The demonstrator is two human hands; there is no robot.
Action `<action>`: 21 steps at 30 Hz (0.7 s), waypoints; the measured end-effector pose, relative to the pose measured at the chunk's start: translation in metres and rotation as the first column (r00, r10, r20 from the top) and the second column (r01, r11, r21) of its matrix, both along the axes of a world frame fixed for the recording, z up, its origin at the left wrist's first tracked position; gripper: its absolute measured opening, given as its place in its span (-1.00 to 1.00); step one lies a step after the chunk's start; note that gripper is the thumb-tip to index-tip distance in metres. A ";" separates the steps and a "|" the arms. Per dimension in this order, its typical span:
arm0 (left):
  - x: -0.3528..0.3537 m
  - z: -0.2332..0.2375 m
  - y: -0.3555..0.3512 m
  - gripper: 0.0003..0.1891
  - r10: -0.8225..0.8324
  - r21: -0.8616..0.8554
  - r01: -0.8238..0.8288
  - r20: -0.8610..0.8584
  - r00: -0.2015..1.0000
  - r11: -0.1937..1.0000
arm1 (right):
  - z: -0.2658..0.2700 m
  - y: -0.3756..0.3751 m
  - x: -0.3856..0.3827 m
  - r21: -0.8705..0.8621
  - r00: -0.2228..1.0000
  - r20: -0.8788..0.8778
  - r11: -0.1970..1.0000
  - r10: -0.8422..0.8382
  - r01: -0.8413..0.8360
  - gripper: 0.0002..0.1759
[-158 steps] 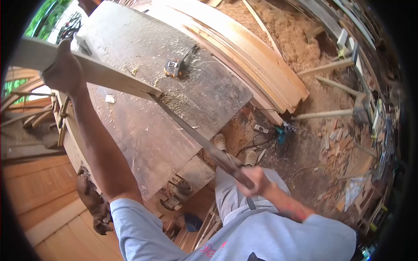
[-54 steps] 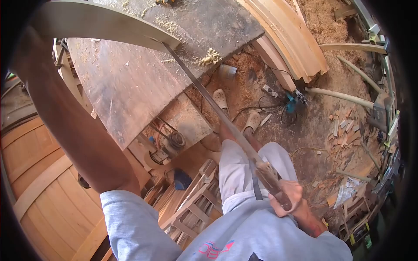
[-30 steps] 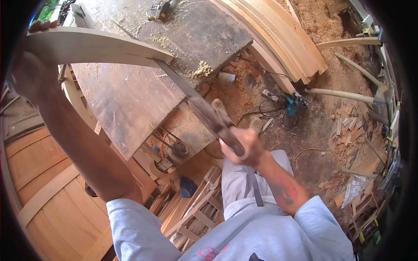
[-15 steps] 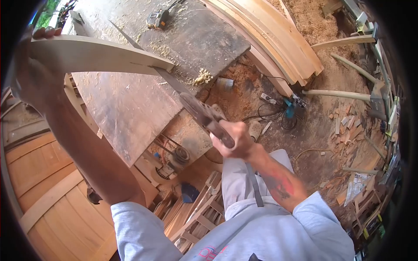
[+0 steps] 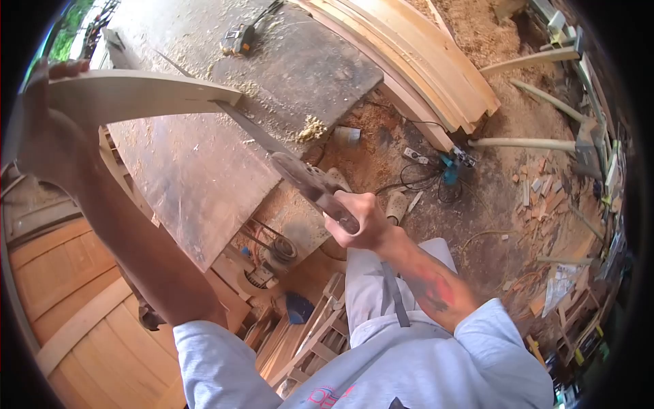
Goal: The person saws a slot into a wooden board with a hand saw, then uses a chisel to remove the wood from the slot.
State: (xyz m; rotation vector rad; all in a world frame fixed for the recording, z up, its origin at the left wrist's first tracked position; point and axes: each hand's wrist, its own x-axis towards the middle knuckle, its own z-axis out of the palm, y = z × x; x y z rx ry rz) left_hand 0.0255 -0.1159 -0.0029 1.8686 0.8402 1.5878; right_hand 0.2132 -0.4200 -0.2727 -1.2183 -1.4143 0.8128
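My left hand (image 5: pixel 58 136), at the far left, is closed round the wide end of a curved wooden board (image 5: pixel 139 95). The board reaches rightward over the worktable and narrows to a tip. In my right hand (image 5: pixel 364 219) is the wooden handle of a handsaw (image 5: pixel 255 131), fingers wrapped through its grip. The saw's blade slants up and left and crosses the board close to its narrow end. Part of the blade is hidden behind the board, and its far tip shows beyond the upper edge.
Sawdust and shavings lie over the worktable (image 5: pixel 184 177), with a yellow-and-black tool (image 5: pixel 240 39) at its far side. Long planks (image 5: pixel 415 51) are stacked at upper right. A teal power tool (image 5: pixel 449 169), cables and wood scraps (image 5: pixel 541 187) lie on the floor. Wooden panels (image 5: pixel 112 327) stand at lower left.
The board's narrow end and the saw sit further left in view, and the whole scene has shifted slightly left. Both hands keep their holds.
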 end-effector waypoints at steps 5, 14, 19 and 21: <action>-0.030 -0.005 0.035 -0.80 0.135 0.373 0.013 -0.368 0.920 0.928 | 0.055 -0.104 0.027 -0.025 0.994 0.081 0.998 0.068 -0.066 -0.91; -0.024 0.001 0.053 -0.68 0.047 -0.112 -0.039 0.074 0.996 0.993 | 0.029 -0.036 0.024 0.010 0.990 0.105 0.995 0.093 -0.094 -0.93; -0.031 0.003 0.066 -0.57 0.068 -0.233 -0.033 0.148 0.987 0.972 | 0.024 -0.011 -0.001 -0.094 0.999 -0.038 0.995 0.036 -0.039 -0.89; -0.033 0.001 0.070 -0.59 0.016 -0.185 0.012 0.146 0.989 0.983 | 0.044 -0.055 0.018 -0.028 0.993 0.094 0.997 0.072 -0.070 -0.88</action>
